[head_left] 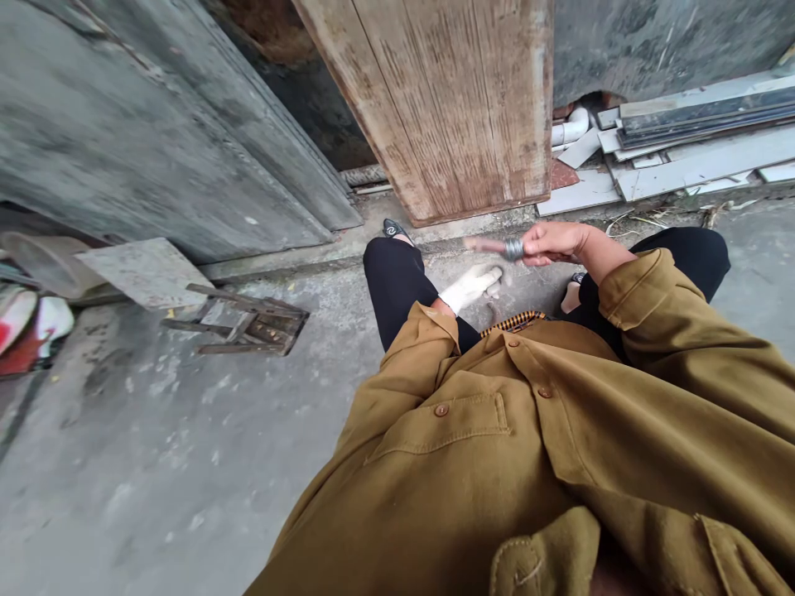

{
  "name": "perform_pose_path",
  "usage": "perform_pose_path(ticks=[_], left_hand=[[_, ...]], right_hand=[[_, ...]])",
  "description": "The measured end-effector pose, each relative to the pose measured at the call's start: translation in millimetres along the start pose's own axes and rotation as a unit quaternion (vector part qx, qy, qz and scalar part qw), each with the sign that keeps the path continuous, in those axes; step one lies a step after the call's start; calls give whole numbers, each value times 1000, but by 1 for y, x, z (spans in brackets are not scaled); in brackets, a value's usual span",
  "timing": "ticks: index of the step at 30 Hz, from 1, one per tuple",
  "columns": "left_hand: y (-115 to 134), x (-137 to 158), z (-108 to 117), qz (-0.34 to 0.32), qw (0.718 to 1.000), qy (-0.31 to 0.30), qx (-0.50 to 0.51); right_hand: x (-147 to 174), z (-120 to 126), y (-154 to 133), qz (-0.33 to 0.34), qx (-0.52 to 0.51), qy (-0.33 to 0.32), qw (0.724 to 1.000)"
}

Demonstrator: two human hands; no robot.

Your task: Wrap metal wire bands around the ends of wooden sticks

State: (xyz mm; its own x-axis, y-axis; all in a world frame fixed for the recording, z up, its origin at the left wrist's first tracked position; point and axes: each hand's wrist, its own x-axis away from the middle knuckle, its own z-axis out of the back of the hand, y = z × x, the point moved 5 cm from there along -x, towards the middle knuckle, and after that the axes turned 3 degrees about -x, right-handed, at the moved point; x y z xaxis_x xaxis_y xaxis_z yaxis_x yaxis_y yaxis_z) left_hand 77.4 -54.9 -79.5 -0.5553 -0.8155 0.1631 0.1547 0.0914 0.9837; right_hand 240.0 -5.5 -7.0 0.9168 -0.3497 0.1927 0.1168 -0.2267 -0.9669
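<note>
My right hand (550,242) is bare and closed around one end of a short stick-like thing (484,244). Grey wire (514,249) is wound round it just beyond my fingers. Its far end is brownish and blurred, pointing left, so I cannot make out its exact kind. Just below that end, my left hand (469,287) wears a white glove. Its fingers are curled together toward the right, with dirty tips. Whatever they hold, if anything, is too small or blurred to name. Both hands are between my knees, above the concrete ground.
A wooden board (460,108) leans in front of me. Stacked tile strips (689,157) and a white pipe elbow (575,124) lie at the right wall. On the left, a small wooden stool (248,323) lies tipped over near a flat panel (146,269) and a bucket (50,261).
</note>
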Motion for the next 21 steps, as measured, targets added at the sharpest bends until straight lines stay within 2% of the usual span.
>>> perform_pose_path(ticks=[2,3,4,6,7,9,10,12,14,15,16,18,19,21], left_hand=[[-5,0,-8,6,999,-32,-18],[-7,-1,-9,7,999,-36,-34],[-7,-1,-9,8,998,-35,-55],[-3,-3,-6,1,994,-30,-108],[0,-4,-3,-5,990,-26,-141],[5,-6,2,-19,979,-15,-202],[7,-7,5,-23,976,-7,-218],[7,-8,10,-22,977,8,-210],[4,-8,12,-13,987,13,-159],[4,-7,12,-9,992,15,-123],[4,-6,12,-7,996,17,-85],[6,-3,10,-11,1000,16,-19],[9,-1,9,-15,1000,12,3],[13,2,6,-23,1000,2,14]], right_hand=[[-1,17,-7,70,-21,135,988],[-2,27,-7,84,-14,200,976],[-4,36,-3,72,15,255,964],[-9,49,12,-35,141,312,939],[-11,53,22,-120,224,303,918],[-13,51,44,-280,349,202,871],[-12,44,54,-332,364,121,862],[-8,22,65,-364,298,-51,881],[-2,0,58,-319,176,-167,916],[1,-7,50,-278,123,-186,934],[2,-10,40,-226,81,-180,954],[1,-7,17,-104,17,-104,989],[1,-2,7,-42,-10,-50,998],[0,10,-9,60,-51,64,995]])
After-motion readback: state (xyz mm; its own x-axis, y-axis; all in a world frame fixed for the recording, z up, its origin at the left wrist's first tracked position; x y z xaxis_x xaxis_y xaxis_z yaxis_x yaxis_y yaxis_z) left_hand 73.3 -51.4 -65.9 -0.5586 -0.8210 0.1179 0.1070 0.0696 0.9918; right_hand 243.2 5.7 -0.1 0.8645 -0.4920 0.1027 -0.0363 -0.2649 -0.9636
